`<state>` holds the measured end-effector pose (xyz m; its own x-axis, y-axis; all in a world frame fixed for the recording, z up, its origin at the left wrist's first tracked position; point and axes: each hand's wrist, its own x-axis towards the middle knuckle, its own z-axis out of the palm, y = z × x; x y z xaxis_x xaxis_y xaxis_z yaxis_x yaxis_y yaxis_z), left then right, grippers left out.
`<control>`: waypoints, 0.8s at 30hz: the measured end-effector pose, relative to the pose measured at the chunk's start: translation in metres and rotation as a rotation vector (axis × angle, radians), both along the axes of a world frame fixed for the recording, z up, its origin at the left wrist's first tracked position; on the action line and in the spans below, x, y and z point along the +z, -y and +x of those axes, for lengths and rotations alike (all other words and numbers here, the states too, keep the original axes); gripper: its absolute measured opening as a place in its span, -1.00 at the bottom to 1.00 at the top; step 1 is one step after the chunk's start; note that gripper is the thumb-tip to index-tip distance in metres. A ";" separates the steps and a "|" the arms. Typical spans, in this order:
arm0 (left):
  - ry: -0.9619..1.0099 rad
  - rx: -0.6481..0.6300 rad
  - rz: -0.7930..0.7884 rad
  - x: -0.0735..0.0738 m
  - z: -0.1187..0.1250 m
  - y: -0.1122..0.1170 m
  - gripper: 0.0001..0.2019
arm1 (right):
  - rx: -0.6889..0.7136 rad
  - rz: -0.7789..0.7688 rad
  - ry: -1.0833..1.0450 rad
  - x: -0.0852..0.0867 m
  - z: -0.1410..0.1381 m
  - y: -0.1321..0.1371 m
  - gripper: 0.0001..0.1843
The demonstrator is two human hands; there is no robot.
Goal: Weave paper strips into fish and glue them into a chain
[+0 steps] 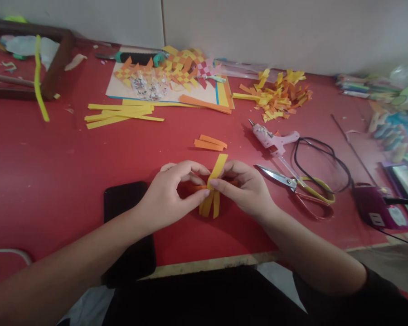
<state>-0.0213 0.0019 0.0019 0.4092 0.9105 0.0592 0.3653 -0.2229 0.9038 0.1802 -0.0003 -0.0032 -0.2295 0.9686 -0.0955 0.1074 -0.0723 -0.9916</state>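
Between my two hands are crossed paper strips: yellow strips [217, 166] run up and down, and an orange strip [200, 187] crosses them sideways, partly hidden by my fingers. My left hand [177, 192] pinches the strips from the left, thumb near the crossing. From the right, my right hand [246, 188] presses its thumb on the yellow strip, its fingers curled behind. Just beyond the hands lie short orange strips [211, 143]. Scissors [285, 179] rest open to the right of my right hand, and a black phone [131, 253] lies under my left forearm.
A pink glue gun [274, 140] with a black cord lies right of centre. Farther back are yellow strips [122, 114], woven paper pieces [180, 68] on stacked sheets, and a pile of cut scraps [282, 95]. A wooden frame [59, 68] stands at left, a purple box [377, 206] at right.
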 end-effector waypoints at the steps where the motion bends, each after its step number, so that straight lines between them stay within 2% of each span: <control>1: -0.003 -0.001 -0.005 0.000 0.000 0.000 -0.78 | -0.004 -0.005 -0.004 0.000 0.000 0.000 -0.80; 9: 0.006 -0.021 -0.048 0.002 0.000 0.001 -0.77 | -0.004 -0.019 -0.020 0.000 -0.001 0.000 -0.75; 14: 0.017 -0.034 -0.101 0.001 0.001 0.002 -0.71 | -0.010 -0.045 -0.032 -0.001 0.000 0.000 -0.74; 19: -0.005 0.002 -0.079 0.001 0.002 0.005 -0.63 | -0.033 -0.032 0.021 -0.003 0.001 0.001 -0.67; 21: -0.007 0.009 -0.080 0.000 0.002 0.005 -0.61 | -0.041 0.015 0.044 -0.003 0.001 0.002 -0.69; 24: 0.020 0.015 -0.130 -0.004 0.001 0.004 -0.61 | -0.035 0.185 0.093 -0.003 0.002 0.002 -0.83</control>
<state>-0.0206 -0.0018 -0.0023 0.3957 0.9169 -0.0516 0.3496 -0.0984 0.9317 0.1817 -0.0024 -0.0065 -0.1938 0.9789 0.0651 0.2001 0.1044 -0.9742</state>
